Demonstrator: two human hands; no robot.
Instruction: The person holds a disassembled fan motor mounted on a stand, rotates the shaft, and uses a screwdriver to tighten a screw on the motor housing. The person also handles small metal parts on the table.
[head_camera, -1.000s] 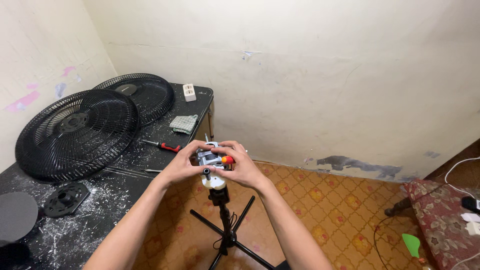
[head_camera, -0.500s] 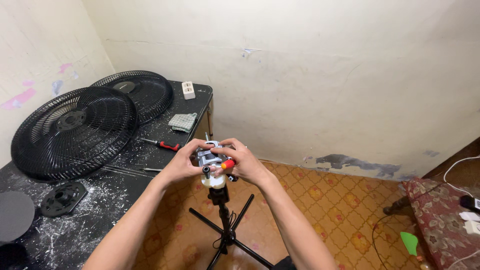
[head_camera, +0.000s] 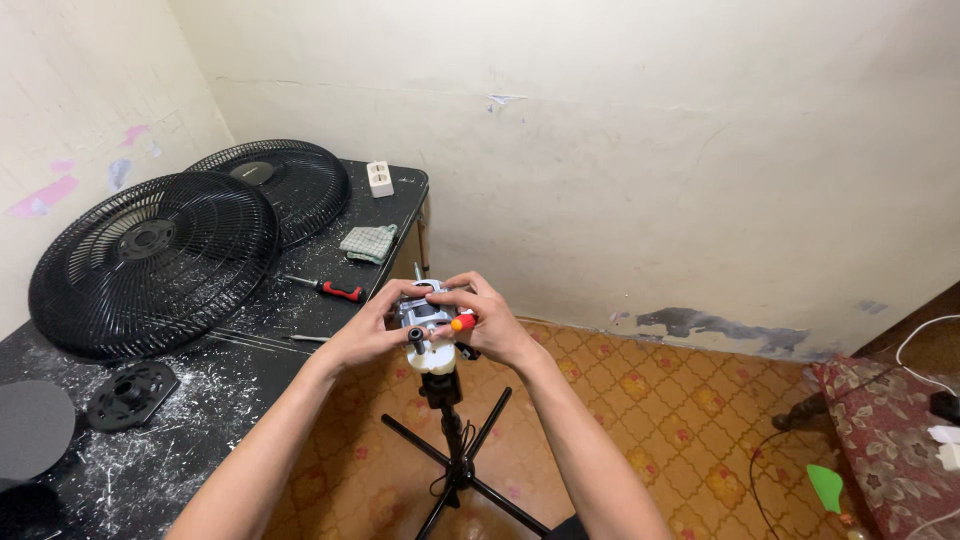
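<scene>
— Gripping what, exactly, are the two hands?

— A small grey fan motor (head_camera: 428, 318) is clasped from both sides, atop a black tripod (head_camera: 455, 455) that stands on the patterned tile floor (head_camera: 650, 420). The left hand (head_camera: 368, 330) is curled around the motor's left side. The right hand (head_camera: 490, 322) is closed over the right side, with an orange-tipped part (head_camera: 462, 323) pinched at its fingers.

— And what is seen beside them?

— A black table (head_camera: 190, 420), speckled with white, is set to the left of the tripod. Two round black fan grilles (head_camera: 155, 262) are laid on it, one partly over the other. A red-handled screwdriver (head_camera: 326, 289) is laid near the motor, just beyond the left hand. A folded green cloth (head_camera: 367, 242) and a white socket (head_camera: 379, 178) are placed further back. A small black disc part (head_camera: 131, 394) is set at the near end.
</scene>
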